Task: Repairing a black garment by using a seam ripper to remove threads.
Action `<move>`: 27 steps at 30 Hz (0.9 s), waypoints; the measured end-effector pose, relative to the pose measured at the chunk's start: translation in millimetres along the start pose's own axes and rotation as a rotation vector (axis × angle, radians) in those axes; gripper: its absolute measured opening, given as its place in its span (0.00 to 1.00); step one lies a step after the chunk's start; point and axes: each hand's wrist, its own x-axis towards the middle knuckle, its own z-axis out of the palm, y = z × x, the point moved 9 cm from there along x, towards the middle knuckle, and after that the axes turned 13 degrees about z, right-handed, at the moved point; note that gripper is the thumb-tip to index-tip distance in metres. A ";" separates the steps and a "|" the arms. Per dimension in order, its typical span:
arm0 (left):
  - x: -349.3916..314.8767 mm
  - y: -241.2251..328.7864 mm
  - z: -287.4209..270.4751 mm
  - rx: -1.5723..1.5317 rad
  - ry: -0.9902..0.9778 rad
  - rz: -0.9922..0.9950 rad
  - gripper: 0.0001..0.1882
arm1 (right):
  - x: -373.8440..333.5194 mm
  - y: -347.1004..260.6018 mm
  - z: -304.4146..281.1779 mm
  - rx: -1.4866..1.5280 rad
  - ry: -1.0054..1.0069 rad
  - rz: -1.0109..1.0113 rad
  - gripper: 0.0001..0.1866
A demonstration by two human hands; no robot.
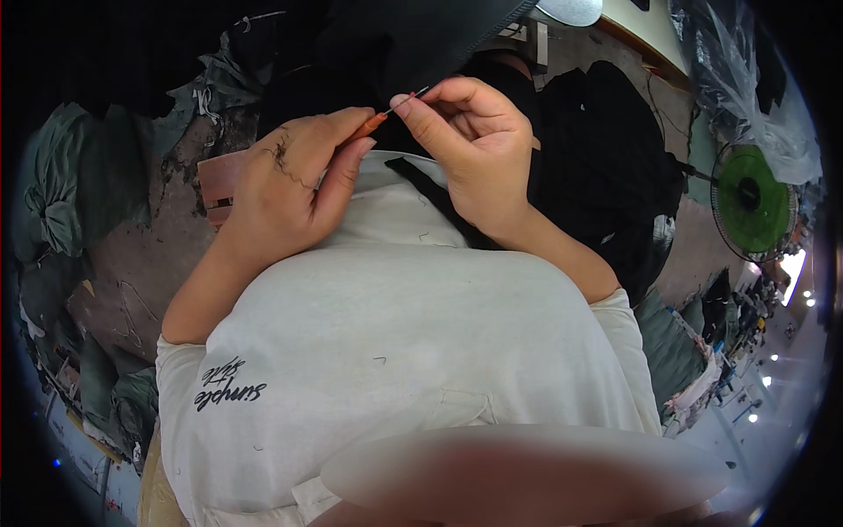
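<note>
In front of my chest, my left hand (294, 171) is closed on a small tool with an orange handle (367, 126), pinched between thumb and fingers. A thin metal shaft runs from the handle toward my right hand (483, 132). The right thumb and forefinger close together around the shaft's far end, where a small dark piece with a bit of red (422, 91) shows; its kind is too small to tell. Just beyond both hands lies dark cloth (413, 44), and a black strip (430, 193) crosses the pale shirt (386, 307) below them.
A tied green-grey cloth bundle (57, 193) stands on the left, on a stained floor (123, 272). At the right are a green fan (751, 198), clear plastic sheeting (746, 88) and black cloth (606, 167). Part of a wooden seat (219, 180) shows beside my left forearm.
</note>
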 end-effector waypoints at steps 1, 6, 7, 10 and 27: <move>-2.1 -0.9 -2.6 -0.002 0.004 -0.003 0.11 | -0.4 -0.3 0.3 -0.007 0.010 0.024 0.05; -5.8 6.1 -9.7 0.109 -0.012 0.117 0.13 | -1.7 -0.6 5.3 -0.051 0.031 0.000 0.05; -6.7 5.7 -10.1 0.108 -0.010 0.115 0.13 | -2.0 -0.5 5.7 -0.056 0.030 -0.010 0.05; -8.9 4.4 -10.3 0.133 -0.012 0.115 0.14 | -2.2 -1.4 7.3 -0.064 0.028 -0.015 0.06; -6.8 4.9 -2.6 0.144 0.034 0.163 0.13 | -2.2 0.5 7.3 -0.089 -0.027 -0.015 0.07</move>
